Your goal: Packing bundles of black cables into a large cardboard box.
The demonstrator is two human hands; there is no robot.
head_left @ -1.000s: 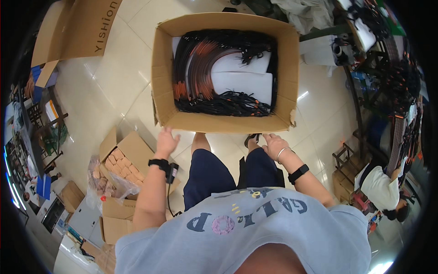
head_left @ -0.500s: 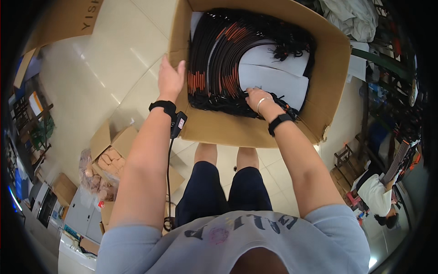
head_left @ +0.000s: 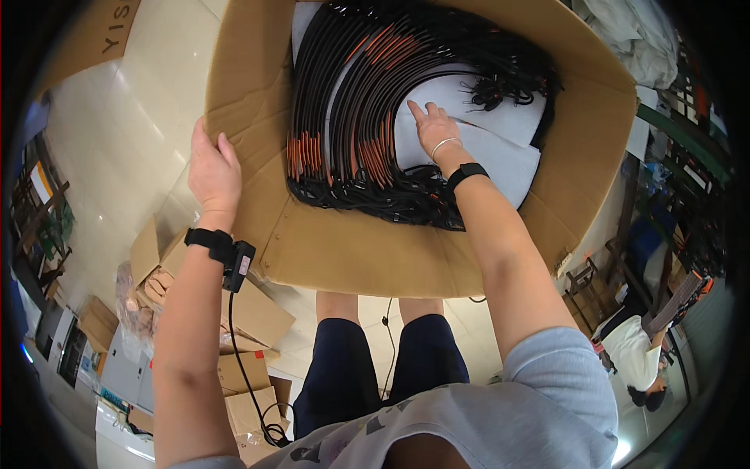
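Observation:
A large open cardboard box (head_left: 344, 262) fills the upper middle of the view. Inside it lies a thick layer of long black cords (head_left: 312, 102) with orange sections, bent side by side in a curve. Their tangled ends bunch up along the near side and at the far right. White sheets (head_left: 492, 156) show beneath and beside them. My left hand (head_left: 213, 176) grips the box's left wall, thumb on the inner face. Over the sheets, close to the inner curve of the cords, my right hand (head_left: 435, 129) is open with fingers apart, holding nothing.
Lower left, smaller cardboard boxes (head_left: 258, 313) and a clear plastic bag (head_left: 133, 305) stand on the tiled floor. Another carton (head_left: 86, 39) is at the upper left. A cable (head_left: 234, 328) hangs from my left wrist device. Racks and a person (head_left: 629, 352) are at the right.
The box looks larger and nearer, its left wall further left, with my left hand along it. My right hand has left the near cord ends and moved up over the sheets, its fingers spreading.

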